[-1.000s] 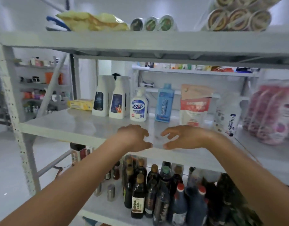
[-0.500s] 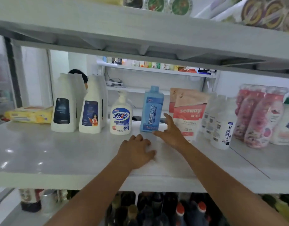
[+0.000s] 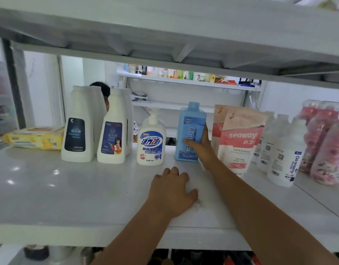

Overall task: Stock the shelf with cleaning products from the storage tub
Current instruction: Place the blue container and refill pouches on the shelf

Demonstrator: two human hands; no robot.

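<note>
1. Fingers (image 3: pixel 205 129) of the right hand (image 3: pixel 203 152) wrap the blue bottle (image 3: pixel 192 121), thumb across its label. The bottle stands upright on the shelf (image 3: pixel 69 188), between the pump bottle (image 3: pixel 151 145) and the seaway pouch (image 3: pixel 241 144).
2. The left hand (image 3: pixel 172 194) lies palm down near the shelf's front edge, fingers loose, holding nothing.
3. A row of products lines the back, so stocking looks well along. The storage tub is out of sight, so I can't tell what's left.
</note>
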